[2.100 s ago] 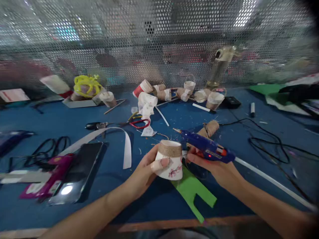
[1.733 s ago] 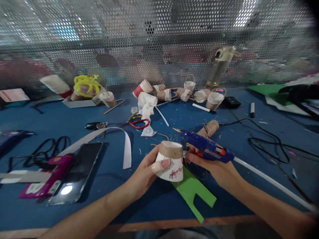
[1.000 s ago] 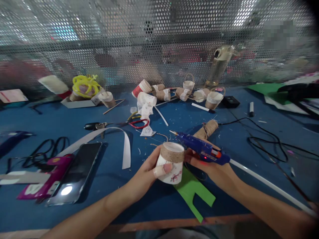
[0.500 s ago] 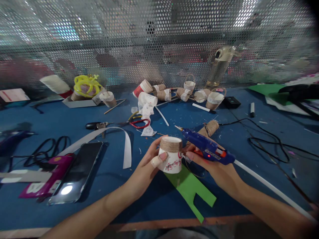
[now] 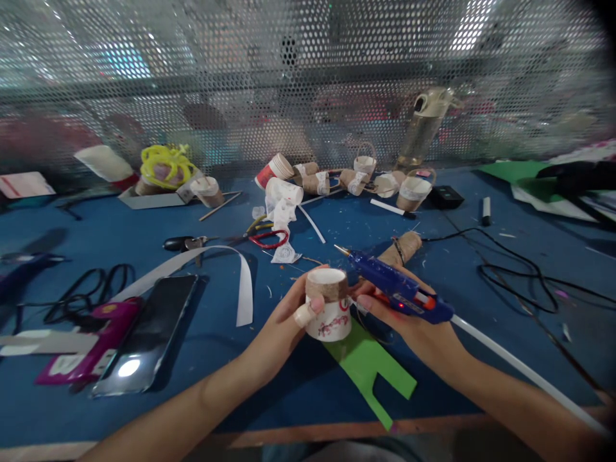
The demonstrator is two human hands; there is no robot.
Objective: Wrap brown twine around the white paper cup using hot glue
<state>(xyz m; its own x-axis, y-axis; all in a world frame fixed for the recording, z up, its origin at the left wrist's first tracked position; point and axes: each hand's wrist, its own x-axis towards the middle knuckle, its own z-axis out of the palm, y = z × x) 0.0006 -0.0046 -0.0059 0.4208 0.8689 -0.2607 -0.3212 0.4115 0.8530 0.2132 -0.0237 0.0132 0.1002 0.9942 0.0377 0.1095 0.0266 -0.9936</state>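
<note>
My left hand (image 5: 283, 327) is wrapped round a small white paper cup (image 5: 329, 312) held bottom up, with a pink flower print and brown twine wound round its top band. My right hand (image 5: 409, 321) grips a blue hot glue gun (image 5: 397, 289) whose nozzle points up and left, just right of the cup. A white glue stick (image 5: 520, 366) trails from the gun's back toward the lower right. Both hands hover above a green foam cut-out (image 5: 373, 372) on the blue table (image 5: 308, 398).
A twine spool (image 5: 404, 249) lies behind the gun. Several twine-wrapped cups (image 5: 356, 179) sit by the mesh wall (image 5: 308, 83). Red-handled scissors (image 5: 269, 239), a white paper strip (image 5: 240, 282), a phone (image 5: 149, 333), a pink glue gun (image 5: 91, 346) and black cables (image 5: 520, 269) are scattered about.
My left hand has turned and tilted the cup a little, so its white bottom faces me more. The glue gun stays beside it with small shifts.
</note>
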